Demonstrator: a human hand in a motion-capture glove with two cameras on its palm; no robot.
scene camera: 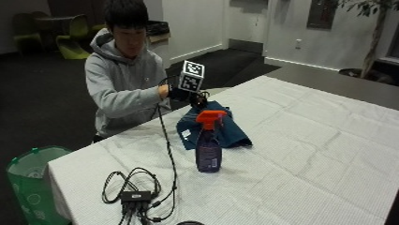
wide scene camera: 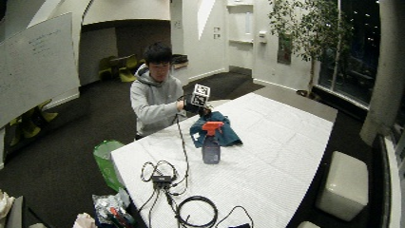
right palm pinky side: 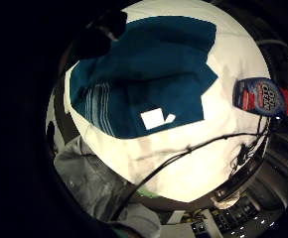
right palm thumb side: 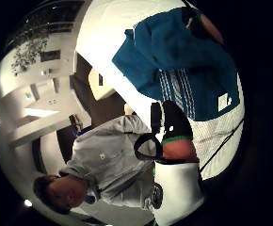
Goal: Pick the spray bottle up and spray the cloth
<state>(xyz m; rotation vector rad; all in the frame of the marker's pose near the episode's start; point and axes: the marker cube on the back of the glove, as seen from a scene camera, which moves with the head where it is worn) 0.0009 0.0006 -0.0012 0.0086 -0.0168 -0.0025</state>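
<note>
One gloved right hand (scene camera: 181, 93) hangs over the far edge of the teal cloth (scene camera: 215, 129), holding nothing; I cannot tell how its fingers are set. Further right and nearer the camera, the spray bottle (scene camera: 208, 143) stands upright, touching the cloth's near edge. I would descend on its neck below the orange trigger, keeping it upright.

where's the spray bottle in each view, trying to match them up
Outside view: spray bottle stands upright on the white tablecloth, nearer the camera than the blue cloth.
Wide outside view: same spot.
Little finger side palm view: at the table's edge, apart from the cloth.
Thumb side palm view: not in it.
Shared landmark: the blue cloth.
</note>
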